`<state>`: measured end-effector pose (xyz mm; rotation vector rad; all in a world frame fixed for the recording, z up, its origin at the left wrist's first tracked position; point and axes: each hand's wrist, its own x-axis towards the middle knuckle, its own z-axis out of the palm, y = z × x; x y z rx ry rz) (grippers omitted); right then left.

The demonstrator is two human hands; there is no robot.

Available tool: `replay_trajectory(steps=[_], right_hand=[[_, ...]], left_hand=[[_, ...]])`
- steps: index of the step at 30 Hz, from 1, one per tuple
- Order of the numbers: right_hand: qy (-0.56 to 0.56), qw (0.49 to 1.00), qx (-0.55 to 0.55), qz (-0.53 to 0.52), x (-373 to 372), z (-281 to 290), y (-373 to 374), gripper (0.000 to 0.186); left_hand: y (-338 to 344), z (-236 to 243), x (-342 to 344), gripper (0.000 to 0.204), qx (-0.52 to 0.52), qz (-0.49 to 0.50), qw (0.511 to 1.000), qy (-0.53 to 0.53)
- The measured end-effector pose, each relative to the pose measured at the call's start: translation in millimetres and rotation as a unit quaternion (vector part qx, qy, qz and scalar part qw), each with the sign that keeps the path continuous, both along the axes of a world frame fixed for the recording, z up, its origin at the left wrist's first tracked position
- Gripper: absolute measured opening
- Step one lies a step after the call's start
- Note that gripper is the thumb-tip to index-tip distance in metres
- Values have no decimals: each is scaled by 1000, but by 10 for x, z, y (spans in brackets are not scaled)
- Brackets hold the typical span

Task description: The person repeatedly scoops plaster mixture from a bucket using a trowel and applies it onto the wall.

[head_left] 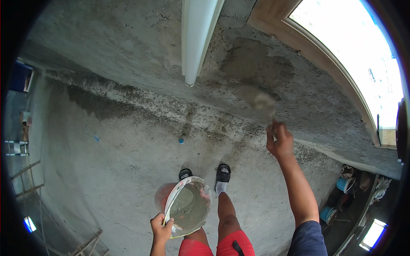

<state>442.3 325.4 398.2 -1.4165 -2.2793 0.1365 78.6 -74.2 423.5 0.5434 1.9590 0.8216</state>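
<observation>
My left hand (pixel 161 227) grips the near left rim of a pale plastic bucket (pixel 188 207) with grey, wet mortar inside, held low over my legs and sandals. My right hand (pixel 279 141) is raised at the right, fingers closed round the handle of a trowel (pixel 260 100), whose blade is smeared by motion against the rough cement wall (pixel 316 102). I cannot tell whether the blade touches it. A darker patch of mortar (pixel 256 59) is on the wall just above the trowel, beside the wooden frame of a bright opening (pixel 341 42).
A long white tube (pixel 196 42) runs down the wall at top centre. A small blue cap (pixel 181 141) is at the wall's foot on the concrete floor (pixel 106 170). Blue buckets (pixel 344 184) stand at lower right. Metal ladder-like frames (pixel 25 179) are at the left edge.
</observation>
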Motion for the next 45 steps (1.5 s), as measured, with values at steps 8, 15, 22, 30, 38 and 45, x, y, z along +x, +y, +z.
replay_trajectory(steps=[8, 15, 22, 30, 38, 45], right_hand=[[41, 993, 106, 34, -738, 592, 393, 43], [-206, 975, -79, -12, -325, -338, 172, 35], [85, 983, 157, 33, -503, 820, 303, 47], [-120, 993, 16, -14, 414, 10, 183, 37], [98, 990, 98, 39, -315, 864, 218, 36], [-154, 988, -19, 1, -604, 231, 270, 44]], left_hand=[[-45, -89, 53, 28, -4, -27, 1000, 8], [57, -62, 37, 27, 4, -1, 1000, 3], [-3, -64, -5, 28, -28, -29, 999, 14], [62, -113, 15, 28, -12, -39, 999, 22], [96, -39, -46, 28, -7, -36, 999, 29], [157, -101, 83, 29, 13, -37, 999, 28]])
